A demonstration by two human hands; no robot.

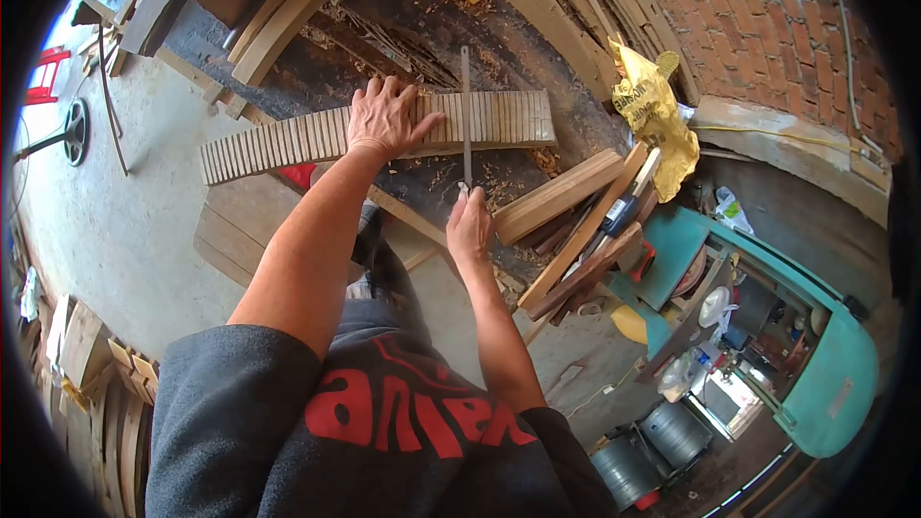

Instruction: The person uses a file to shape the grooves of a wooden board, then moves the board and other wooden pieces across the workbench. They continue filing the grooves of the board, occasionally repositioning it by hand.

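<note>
A long, curved wooden piece [288, 144] with many parallel cuts across its top lies on the dark workbench [413, 180]. My left hand [384, 120] rests flat on it near the middle, fingers spread. A thin, straight metal blade [466, 115] lies across the piece, right of my left hand. My right hand [470, 225] is closed around the near end of this tool, just off the front edge of the piece; its handle is mostly hidden by my fingers.
Wooden strips [561, 194] and a yellow bag [657, 125] are to the right. Curved boards [307, 10] lie behind. A green machine [825, 384] stands at lower right, and a brick wall [758, 29] at upper right. Wood shavings litter the bench.
</note>
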